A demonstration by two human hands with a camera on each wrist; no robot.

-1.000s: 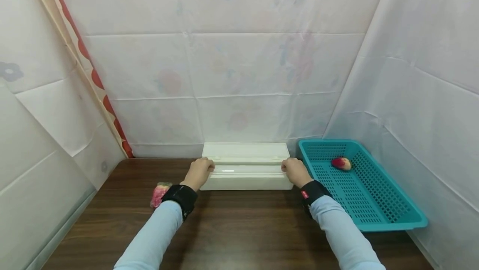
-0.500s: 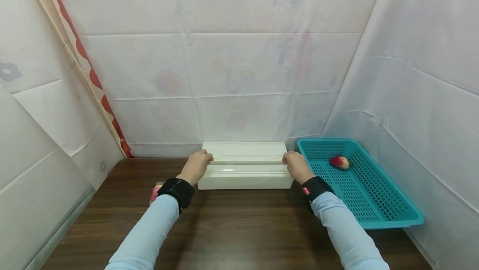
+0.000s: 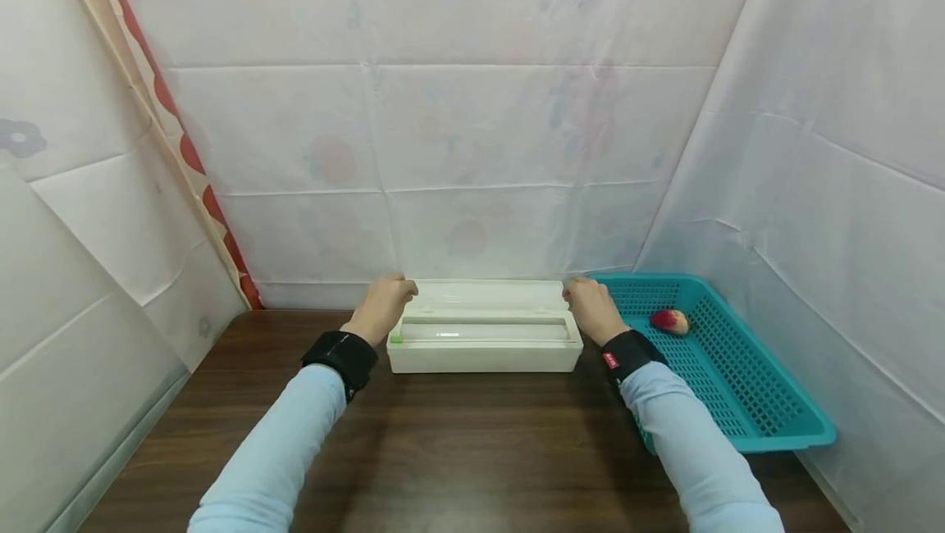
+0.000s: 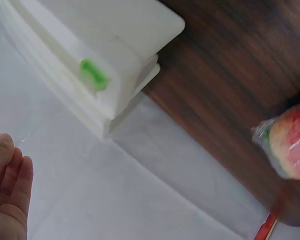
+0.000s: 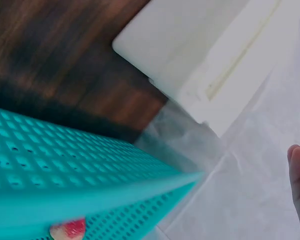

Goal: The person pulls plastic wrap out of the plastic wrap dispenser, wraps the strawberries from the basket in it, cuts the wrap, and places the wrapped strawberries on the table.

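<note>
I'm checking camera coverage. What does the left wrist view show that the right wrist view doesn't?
Only the left wrist view shows the wrapped fruit on the table and the green tab on the white box. Only the right wrist view shows the teal basket, with a red fruit at its bottom edge. Both show the white box, the dark wooden table and fingertips of that view's hand.
</note>
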